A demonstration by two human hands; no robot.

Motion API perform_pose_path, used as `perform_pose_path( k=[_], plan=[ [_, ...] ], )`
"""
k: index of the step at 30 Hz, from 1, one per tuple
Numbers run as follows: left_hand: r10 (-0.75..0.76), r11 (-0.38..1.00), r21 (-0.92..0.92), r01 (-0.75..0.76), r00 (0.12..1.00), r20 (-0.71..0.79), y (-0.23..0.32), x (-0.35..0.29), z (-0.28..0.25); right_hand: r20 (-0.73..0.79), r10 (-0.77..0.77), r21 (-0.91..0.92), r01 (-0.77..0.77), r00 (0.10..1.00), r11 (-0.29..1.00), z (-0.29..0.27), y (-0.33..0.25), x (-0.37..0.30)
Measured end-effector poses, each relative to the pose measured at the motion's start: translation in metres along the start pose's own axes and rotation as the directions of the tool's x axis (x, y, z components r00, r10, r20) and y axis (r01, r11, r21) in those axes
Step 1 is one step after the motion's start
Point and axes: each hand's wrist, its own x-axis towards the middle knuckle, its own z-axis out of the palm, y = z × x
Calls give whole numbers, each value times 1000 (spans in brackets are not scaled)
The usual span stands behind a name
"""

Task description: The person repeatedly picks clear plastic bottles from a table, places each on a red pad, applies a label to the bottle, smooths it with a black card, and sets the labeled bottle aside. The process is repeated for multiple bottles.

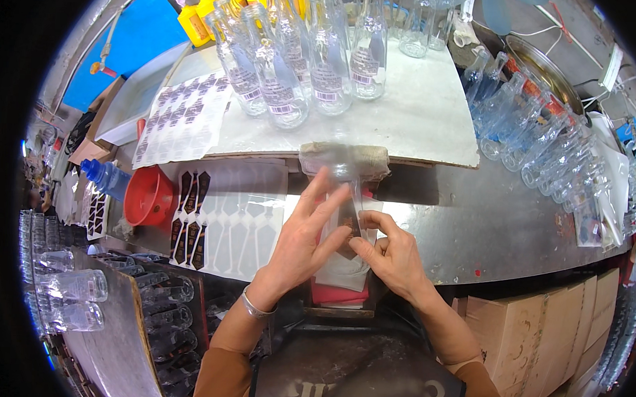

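A clear glass bottle [339, 271] lies in front of me with its neck pointing away, over a rolled beige cloth [314, 158]. A dark, tie-shaped label [347, 251] is on its upper side. My left hand [299, 233] reaches over the bottle from the left; its fingers are stretched and spread, and the thumb tip is at the label. From the right, my right hand [394, 256] has bent fingers at the bottle's side and its thumb on the label's edge. Motion blurs the bottle's neck and the left fingertips.
Backing sheets with dark tie-shaped labels [189, 244] lie left, beside a red bowl [150, 196] and a blue bottle [105, 177]. Labelled bottles [325, 80] stand on the raised white board [419, 107]. More bottles [544, 150] lean at the right, above cardboard boxes [523, 332].
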Motion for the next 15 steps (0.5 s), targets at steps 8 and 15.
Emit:
perform_pose_path(
  k=[8, 15],
  plan=[
    [-229, 829, -512, 223, 972, 53, -17, -28, 15, 81, 52, 242, -70, 995, 968, -5, 16, -4],
    [-301, 588, -756, 288, 945, 125, -20, -39, 29, 99, 37, 201, -57, 994, 978, -9, 16, -4]
  ],
)
